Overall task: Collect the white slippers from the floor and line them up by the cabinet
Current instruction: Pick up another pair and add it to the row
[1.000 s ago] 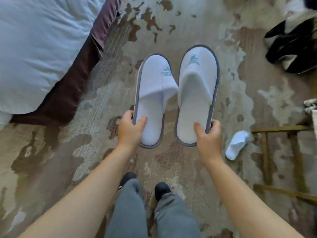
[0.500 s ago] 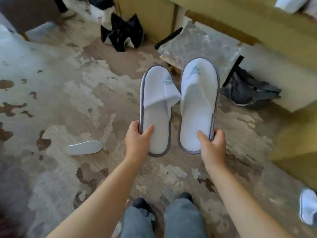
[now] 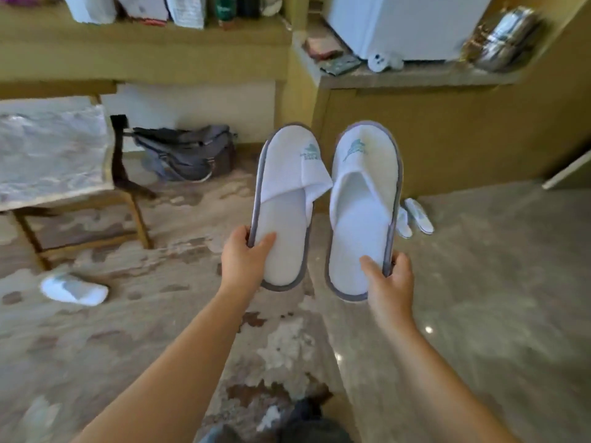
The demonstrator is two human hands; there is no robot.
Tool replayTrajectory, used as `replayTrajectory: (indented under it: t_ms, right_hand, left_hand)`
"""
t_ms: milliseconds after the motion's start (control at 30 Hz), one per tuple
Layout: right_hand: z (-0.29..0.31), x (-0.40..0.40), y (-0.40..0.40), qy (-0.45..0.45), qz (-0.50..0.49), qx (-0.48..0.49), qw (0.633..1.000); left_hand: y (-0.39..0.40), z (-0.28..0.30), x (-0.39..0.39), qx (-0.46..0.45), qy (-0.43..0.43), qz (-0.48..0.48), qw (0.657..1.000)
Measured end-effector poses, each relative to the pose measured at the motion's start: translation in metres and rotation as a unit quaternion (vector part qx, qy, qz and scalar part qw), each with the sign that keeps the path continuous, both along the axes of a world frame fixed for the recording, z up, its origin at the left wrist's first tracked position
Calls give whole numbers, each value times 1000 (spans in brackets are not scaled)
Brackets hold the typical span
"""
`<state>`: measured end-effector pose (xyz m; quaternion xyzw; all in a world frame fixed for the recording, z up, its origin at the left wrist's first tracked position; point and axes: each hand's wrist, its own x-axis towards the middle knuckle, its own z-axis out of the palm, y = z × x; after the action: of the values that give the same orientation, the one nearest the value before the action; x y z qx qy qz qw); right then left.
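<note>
I hold two white slippers with grey trim up in front of me, toes pointing away. My left hand grips the heel of the left slipper, whose upper is partly folded back. My right hand grips the heel of the right slipper. Beyond them stands the tan wooden cabinet. Two more white slippers lie side by side on the floor at the cabinet's base. Another white slipper lies on the carpet at the left.
A dark bag sits on the floor under a desk at the back. A wooden-legged stool with a pale top stands at the left. A white mini fridge and clutter top the cabinet. Patterned carpet meets glossy floor at the right.
My view has swung from the bed side of the room round to the cabinet. Both hands keep the same hold on the slippers. The pair by the cabinet has come into sight.
</note>
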<state>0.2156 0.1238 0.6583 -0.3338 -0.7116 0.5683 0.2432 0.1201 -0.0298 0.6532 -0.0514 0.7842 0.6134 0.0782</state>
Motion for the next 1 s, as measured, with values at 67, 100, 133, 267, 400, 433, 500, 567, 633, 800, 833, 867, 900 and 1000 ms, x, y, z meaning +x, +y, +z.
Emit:
replayTrajectory:
  t_ms: [67,100,133,267,400,433,500,567,633,800,833,867,900,1000]
  right_hand:
    - [1,19,57,4,-42,7,999]
    - [0,28,82,3,-65,4,998]
    - [-1,38,107,1,-89,-1,996]
    - [-9,67,194,14,-183,-29,983]
    - [-18,81,275,21,-245,-56,968]
    - [-21,83,297,20,-262,-55,963]
    - [-26,85,345,13,-299,-48,953]
    - [-28,85,399,5,-332,-41,942]
    - [-28,83,455,-14,-359,-43,932]
    - [-21,78,575,-28,-405,-62,912]
    - [-21,81,598,-28,-414,-65,908]
    - [-21,85,619,-28,-419,-67,905]
    - [-21,90,637,-30,-421,-71,904]
    - [-27,104,709,-36,-425,-78,901]
  left_hand:
    - [60,-1,5,9,0,-34,999]
    - [88,-2,8,11,1,-50,999]
    - [116,-2,11,8,0,-68,998]
    - [219,-3,22,5,-5,-149,989]
    - [324,-8,25,-2,-20,-227,974]
    - [353,-11,23,0,-21,-243,970]
    - [411,-17,18,-1,-17,-272,962]
    - [473,-23,11,-3,-17,-297,955]
    - [535,-28,3,-16,-15,-319,947]
    - [676,-27,-10,-33,-13,-380,924]
    - [705,-26,-8,-33,-18,-389,920]
    - [729,-25,-5,-32,-22,-397,917]
    - [750,-25,-3,-31,-25,-402,915]
    - [823,-31,5,-31,-19,-409,912]
